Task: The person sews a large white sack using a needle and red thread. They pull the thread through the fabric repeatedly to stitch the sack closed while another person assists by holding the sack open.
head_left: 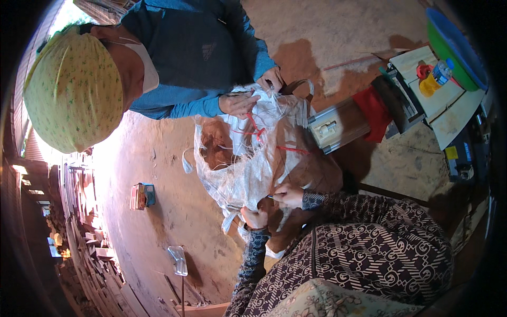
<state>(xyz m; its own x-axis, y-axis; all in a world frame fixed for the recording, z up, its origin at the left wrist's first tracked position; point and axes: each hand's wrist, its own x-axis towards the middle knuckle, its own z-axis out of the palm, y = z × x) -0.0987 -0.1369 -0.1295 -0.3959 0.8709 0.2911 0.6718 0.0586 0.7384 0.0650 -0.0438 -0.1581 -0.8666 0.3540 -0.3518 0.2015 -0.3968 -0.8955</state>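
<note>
A big white woven sack [232,185] with frayed edges stands in front of me, its mouth gaping and something reddish-brown inside. My left hand [255,217] is closed on the sack's near edge. Just to its right, my right hand [289,195] pinches a small, thin object that sticks out toward the sack; its kind is too small to make out. Across the sack, a co-worker in blue sleeves holds the far rim with the left hand [238,103] and right hand [271,79] close together. Red string [257,133] hangs over the sack's side below those hands.
To the right stand a machine with a metal plate [334,129], a red cloth [373,113] and a board carrying a bottle of orange liquid [436,78] beside a green-and-blue basin [455,50]. A small box [141,196], a long-handled dustpan [178,261] and stacked wood [95,253] lie left.
</note>
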